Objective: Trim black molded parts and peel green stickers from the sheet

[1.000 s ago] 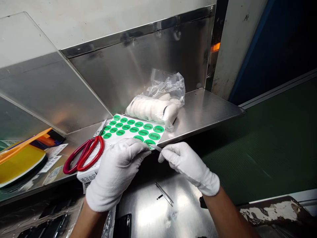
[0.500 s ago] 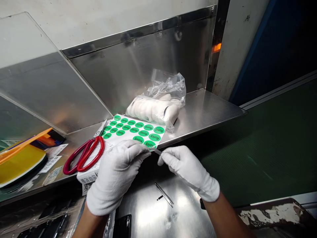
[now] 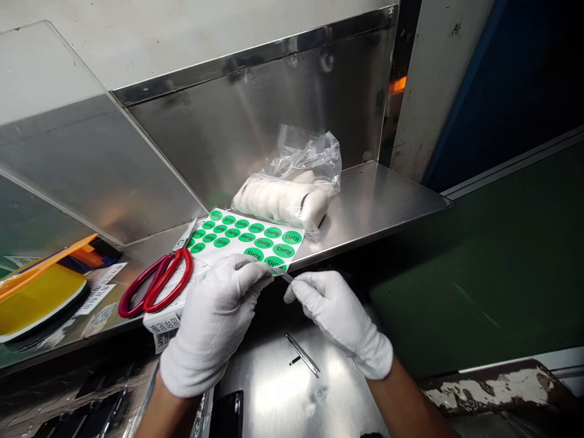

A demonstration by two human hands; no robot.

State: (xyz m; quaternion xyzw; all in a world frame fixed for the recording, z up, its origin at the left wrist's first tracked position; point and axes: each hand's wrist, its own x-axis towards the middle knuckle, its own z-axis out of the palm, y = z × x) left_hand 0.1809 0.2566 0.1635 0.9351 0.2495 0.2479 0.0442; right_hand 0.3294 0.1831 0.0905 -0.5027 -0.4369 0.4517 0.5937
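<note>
Both my hands wear white gloves. My right hand (image 3: 335, 313) pinches thin metal tweezers (image 3: 287, 277), whose tip touches the near edge of a white sheet of round green RoHS stickers (image 3: 249, 239). My left hand (image 3: 212, 322) is curled with its fingertips pressed at the same sheet edge, next to the tweezer tip. Whether a sticker is lifted I cannot tell. The sheet lies on a steel shelf (image 3: 378, 207).
Red-handled scissors (image 3: 157, 283) lie on a white box left of the sheet. A clear bag of white rolls (image 3: 289, 198) sits behind it. A second pair of tweezers (image 3: 302, 355) lies on the lower steel surface. Yellow and orange items (image 3: 39, 292) are far left; a green belt (image 3: 493, 261) runs right.
My right hand has drawn slightly left and closer to my left hand; the tweezer tip stays at the sheet's near edge. The left hand has hardly moved.
</note>
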